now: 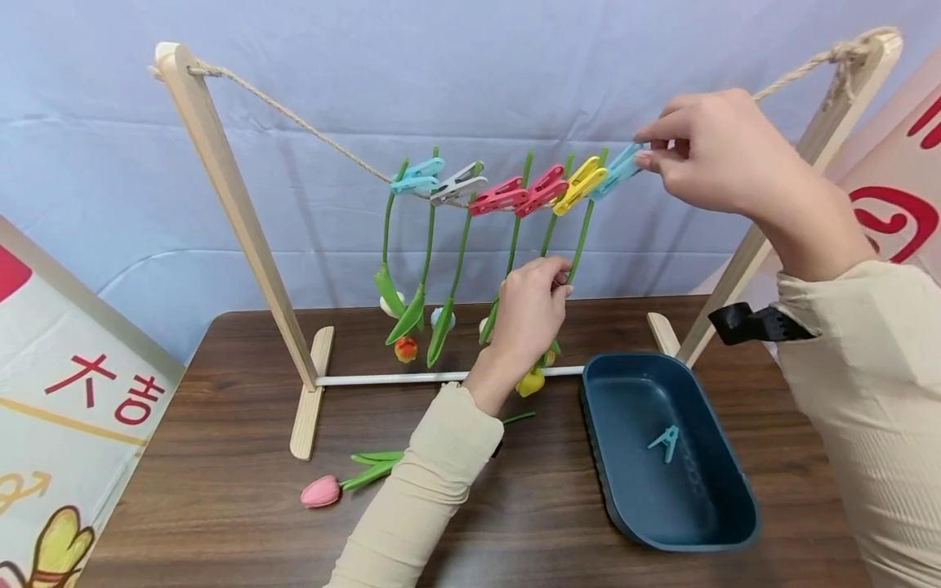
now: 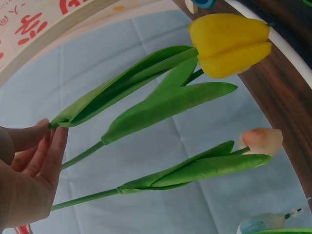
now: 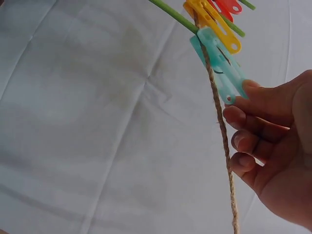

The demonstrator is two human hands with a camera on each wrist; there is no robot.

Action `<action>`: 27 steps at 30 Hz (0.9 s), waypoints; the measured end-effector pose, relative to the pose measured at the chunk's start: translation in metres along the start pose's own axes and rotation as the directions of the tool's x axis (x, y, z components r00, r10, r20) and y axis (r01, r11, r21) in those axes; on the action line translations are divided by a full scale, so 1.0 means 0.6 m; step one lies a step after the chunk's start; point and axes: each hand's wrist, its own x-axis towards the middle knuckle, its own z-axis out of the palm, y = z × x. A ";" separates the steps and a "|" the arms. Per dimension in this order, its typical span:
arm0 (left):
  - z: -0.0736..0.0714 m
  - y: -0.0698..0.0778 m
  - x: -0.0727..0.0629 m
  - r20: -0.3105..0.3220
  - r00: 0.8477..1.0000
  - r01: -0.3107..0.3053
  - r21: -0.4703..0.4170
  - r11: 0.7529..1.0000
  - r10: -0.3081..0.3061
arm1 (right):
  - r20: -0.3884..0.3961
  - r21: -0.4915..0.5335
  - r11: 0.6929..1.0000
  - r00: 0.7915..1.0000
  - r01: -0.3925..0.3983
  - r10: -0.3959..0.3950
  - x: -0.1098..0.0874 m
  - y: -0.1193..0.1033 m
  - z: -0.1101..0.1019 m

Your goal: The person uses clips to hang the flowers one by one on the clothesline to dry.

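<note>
My right hand (image 1: pixel 724 151) pinches a light blue clothespin (image 3: pixel 222 66) by its handle ends, and its tip sits at the rope (image 3: pixel 222 117) beside a green stem. Lower down, my left hand (image 1: pixel 525 306) pinches the stem of a yellow artificial tulip (image 2: pixel 229 44), which hangs bloom down. To its left along the rope, a yellow clothespin (image 1: pixel 579 186), two red ones, a grey clothespin (image 1: pixel 459 184) and another light blue clothespin (image 1: pixel 416 175) hold tulip stems. In the left wrist view a pale tulip (image 2: pixel 263 141) hangs near the left hand. Some blooms are hidden behind the left hand.
A pink tulip (image 1: pixel 320 492) lies on the wooden table (image 1: pixel 220 457), its stem partly under the left sleeve. At right stands a dark blue basin (image 1: pixel 606 482) with one light blue clothespin (image 1: pixel 666 443) inside. Wooden posts (image 1: pixel 235 212) carry the rope; a white bar (image 1: pixel 390 379) joins them below.
</note>
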 end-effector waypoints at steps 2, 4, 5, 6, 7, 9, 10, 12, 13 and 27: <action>0.000 0.000 0.000 0.017 1.000 0.006 0.001 1.000 -0.006 | -0.053 0.019 1.000 0.998 -0.015 0.016 -0.006 -0.003 0.005; 0.000 -0.001 0.000 0.028 0.999 0.016 0.003 1.000 -0.016 | -0.116 0.039 0.999 0.993 -0.021 0.025 -0.014 -0.006 0.010; 0.000 -0.002 -0.001 0.033 0.999 0.020 0.007 1.000 -0.020 | -0.143 0.053 0.998 0.989 -0.028 0.035 -0.018 -0.007 0.013; 0.000 -0.003 -0.002 0.038 0.999 0.025 0.007 1.000 -0.025 | -0.166 0.070 0.997 0.985 -0.036 0.047 -0.023 -0.007 0.017; 0.000 -0.004 -0.003 0.041 0.999 0.030 0.006 1.000 -0.030 | -0.185 0.087 0.995 0.981 -0.046 0.062 -0.028 -0.007 0.020; 0.001 -0.008 -0.005 0.041 0.998 0.039 0.005 0.999 -0.039 | -0.219 0.119 0.991 0.972 -0.065 0.090 -0.039 -0.006 0.027; 0.001 -0.011 -0.007 0.039 0.998 0.044 0.005 0.999 -0.044 | -0.229 0.136 0.988 0.968 -0.076 0.106 -0.045 -0.004 0.031; 0.001 -0.017 -0.012 0.034 0.998 0.055 -0.005 0.998 -0.054 | -0.233 0.175 0.980 0.963 -0.098 0.137 -0.058 0.000 0.040; 0.002 -0.020 -0.014 0.030 0.998 0.060 -0.001 0.998 -0.060 | -0.223 0.194 0.974 0.962 -0.113 0.156 -0.064 0.002 0.045; 0.001 -0.061 -0.057 0.067 0.989 0.134 0.017 0.991 -0.134 | 0.425 0.311 0.887 0.885 -0.341 0.191 -0.205 0.091 0.197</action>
